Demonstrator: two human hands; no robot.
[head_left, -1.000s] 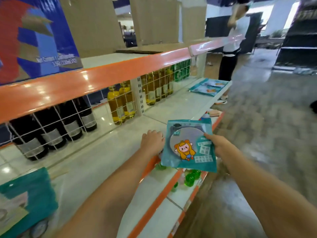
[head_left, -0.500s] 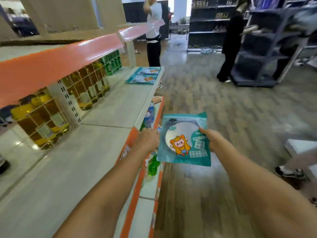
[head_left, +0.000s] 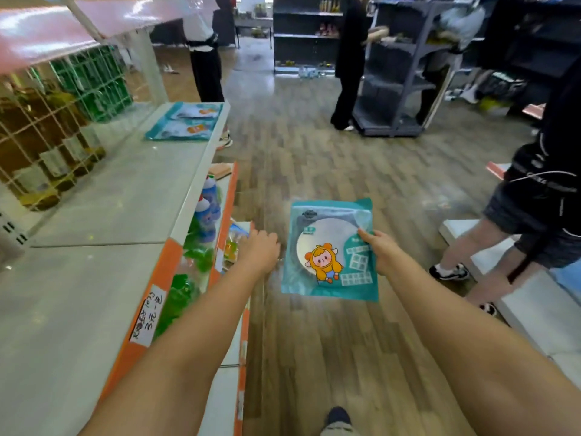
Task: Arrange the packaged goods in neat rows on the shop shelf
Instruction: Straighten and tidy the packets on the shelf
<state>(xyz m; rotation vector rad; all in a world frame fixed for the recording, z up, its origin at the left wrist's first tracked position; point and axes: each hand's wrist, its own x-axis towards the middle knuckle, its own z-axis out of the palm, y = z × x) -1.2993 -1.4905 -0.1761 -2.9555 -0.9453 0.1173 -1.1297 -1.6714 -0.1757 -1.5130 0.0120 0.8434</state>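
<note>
Over the aisle floor, teal cartoon-printed packet [head_left: 327, 253] in right hand [head_left: 379, 250].

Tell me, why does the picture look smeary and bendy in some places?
In the head view, the teal packet in the right hand looks fairly sharp, but the floor and left hand are blurred; the wide lens bends the shelf edges, and glare whitens the top rail.
</note>
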